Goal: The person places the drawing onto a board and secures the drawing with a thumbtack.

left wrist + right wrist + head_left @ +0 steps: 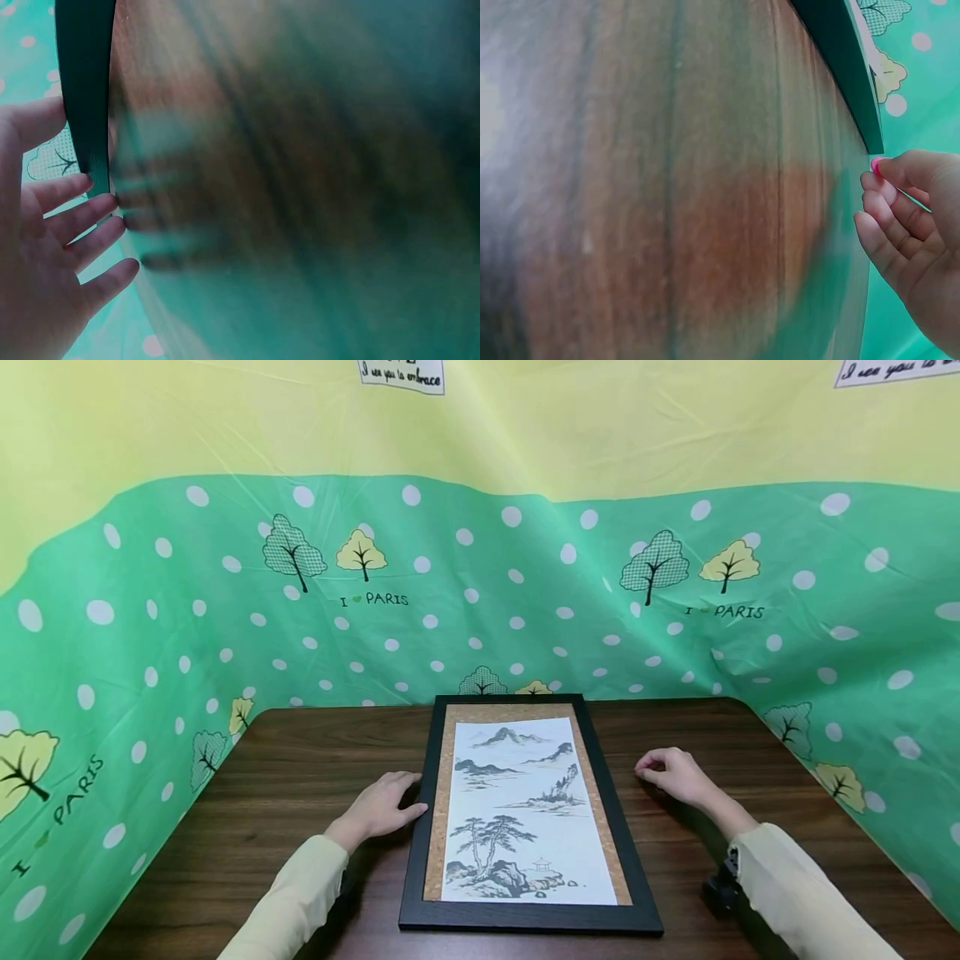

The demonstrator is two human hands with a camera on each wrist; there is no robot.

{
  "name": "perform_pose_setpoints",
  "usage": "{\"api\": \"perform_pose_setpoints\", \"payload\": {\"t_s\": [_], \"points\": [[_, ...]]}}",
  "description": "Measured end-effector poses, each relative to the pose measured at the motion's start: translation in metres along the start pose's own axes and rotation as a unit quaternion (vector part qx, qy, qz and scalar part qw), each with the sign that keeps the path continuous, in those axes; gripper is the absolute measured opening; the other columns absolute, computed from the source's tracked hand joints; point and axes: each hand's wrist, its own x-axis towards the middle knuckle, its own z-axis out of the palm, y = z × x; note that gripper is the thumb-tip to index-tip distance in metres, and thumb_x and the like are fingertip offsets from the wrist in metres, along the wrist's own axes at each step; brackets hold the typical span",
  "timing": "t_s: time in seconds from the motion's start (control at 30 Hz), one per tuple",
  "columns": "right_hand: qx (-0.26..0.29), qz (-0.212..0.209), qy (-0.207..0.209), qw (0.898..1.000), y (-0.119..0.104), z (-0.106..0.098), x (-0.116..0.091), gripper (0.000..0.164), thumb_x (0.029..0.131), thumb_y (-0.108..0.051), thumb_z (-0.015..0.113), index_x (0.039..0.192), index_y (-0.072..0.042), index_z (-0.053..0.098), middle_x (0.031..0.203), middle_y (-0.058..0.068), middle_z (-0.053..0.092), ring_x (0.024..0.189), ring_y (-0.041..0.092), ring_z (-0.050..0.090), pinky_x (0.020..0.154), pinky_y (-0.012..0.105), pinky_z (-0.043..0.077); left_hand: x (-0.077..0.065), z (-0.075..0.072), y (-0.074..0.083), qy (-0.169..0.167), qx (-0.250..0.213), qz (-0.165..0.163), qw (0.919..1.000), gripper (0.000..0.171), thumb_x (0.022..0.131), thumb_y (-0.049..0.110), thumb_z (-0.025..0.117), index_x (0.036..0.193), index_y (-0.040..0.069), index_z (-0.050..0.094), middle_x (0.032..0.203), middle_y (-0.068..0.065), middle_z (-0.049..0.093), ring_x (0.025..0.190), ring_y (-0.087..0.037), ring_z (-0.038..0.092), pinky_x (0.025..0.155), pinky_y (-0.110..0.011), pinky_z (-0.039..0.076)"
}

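Observation:
A black-framed cork board [435, 860] lies on the table, and on it a sheet of white paper [480, 793] printed with an ink landscape of mountains and pines. My left hand [381, 806] rests at the board's left edge, fingertips on the black frame [86, 90], fingers spread and nearly straight. Off to the right of the board, my right hand [675, 774] hovers over the table. Its thumb and forefinger pinch a small pink pin-like object [877, 166], mostly hidden by the fingertips; the other fingers are loosely bent.
The dark wood table [300, 752] extends on both sides of the board. A green and yellow curtain [495, 568] with dots and trees hangs behind the table and along its sides. A dark wrist camera [722, 887] sits under the right sleeve.

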Motion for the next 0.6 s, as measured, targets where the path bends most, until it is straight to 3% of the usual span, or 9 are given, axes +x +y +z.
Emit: {"api": "perform_pose_setpoints", "payload": {"t_s": [0.2,0.37,0.6], "points": [[-0.007,-0.018,0.006,1.000,-0.003,-0.002,0.006,0.008,0.084,-0.001,0.059,0.085,0.001,0.067,0.079,0.006,0.064,0.069,0.014,0.054,0.058,0.026,0.046,0.000,0.002,-0.001,0.012,-0.018,0.016,0.9996,0.053,0.088,0.035,0.056,0.125,-0.003,0.050,0.125,-0.020,0.051,0.118,-0.036,0.044,0.096,-0.047,0.036],[-0.009,-0.028,0.010,1.000,-0.010,-0.007,0.016,0.010,0.084,0.000,0.057,0.087,0.003,0.067,0.081,0.009,0.065,0.072,0.017,0.055,0.061,0.030,0.047,-0.001,0.004,-0.004,0.031,-0.023,0.035,0.9987,0.058,0.090,0.044,0.049,0.124,-0.002,0.050,0.122,-0.021,0.052,0.116,-0.037,0.045,0.094,-0.048,0.037],[-0.008,-0.035,0.014,0.999,-0.023,-0.009,0.039,0.011,0.085,-0.002,0.058,0.089,0.005,0.066,0.082,0.011,0.064,0.069,0.018,0.053,0.061,0.031,0.046,0.001,0.003,-0.001,0.008,-0.013,-0.007,0.9999,0.052,0.087,0.034,0.057,0.126,0.000,0.051,0.126,-0.018,0.051,0.121,-0.034,0.042,0.097,-0.046,0.035]]}}
